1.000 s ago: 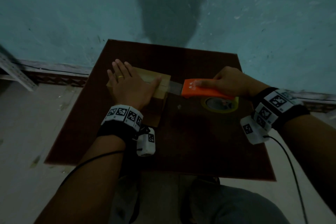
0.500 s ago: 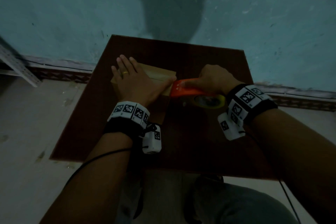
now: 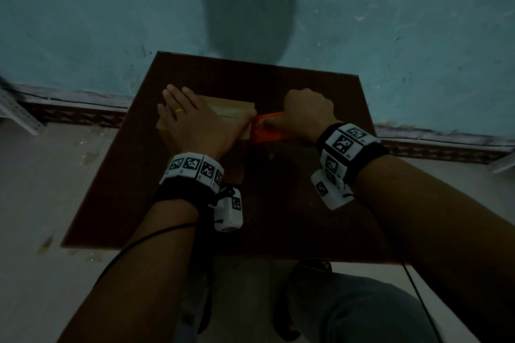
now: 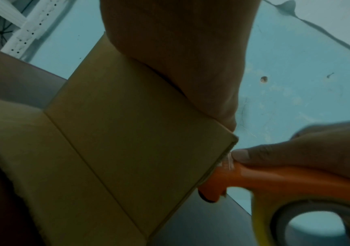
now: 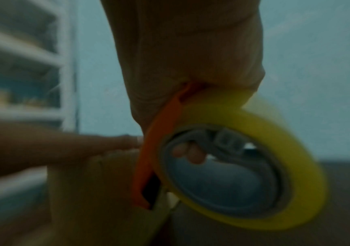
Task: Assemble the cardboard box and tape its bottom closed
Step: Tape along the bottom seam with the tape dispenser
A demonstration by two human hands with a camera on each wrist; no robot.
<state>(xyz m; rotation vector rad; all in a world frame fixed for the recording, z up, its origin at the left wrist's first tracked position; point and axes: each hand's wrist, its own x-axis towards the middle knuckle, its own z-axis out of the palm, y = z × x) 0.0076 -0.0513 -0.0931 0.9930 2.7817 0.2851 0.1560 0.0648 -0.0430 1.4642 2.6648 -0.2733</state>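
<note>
A small tan cardboard box (image 3: 232, 108) (image 4: 128, 141) stands on the dark brown table (image 3: 292, 217). My left hand (image 3: 192, 122) lies flat on its top, fingers straight, thumb along the right edge. My right hand (image 3: 302, 113) grips an orange tape dispenser (image 3: 266, 129) (image 4: 254, 178) that carries a yellow tape roll (image 5: 260, 163) (image 4: 260, 221). The dispenser's front end touches the box's right side just under the top edge. Fingertips (image 5: 189, 152) of the right hand show through the roll's core. The taped seam is hidden under my left hand.
The table stands against a teal wall (image 3: 390, 22). A white perforated shelf frame (image 3: 16, 117) (image 4: 31, 28) is on the floor to the left. My knees (image 3: 362, 312) are below the table's near edge.
My right hand brought the dispenser left from beside the box until it met the box's right side, and turned the roll downwards. The left hand stayed flat on the box.
</note>
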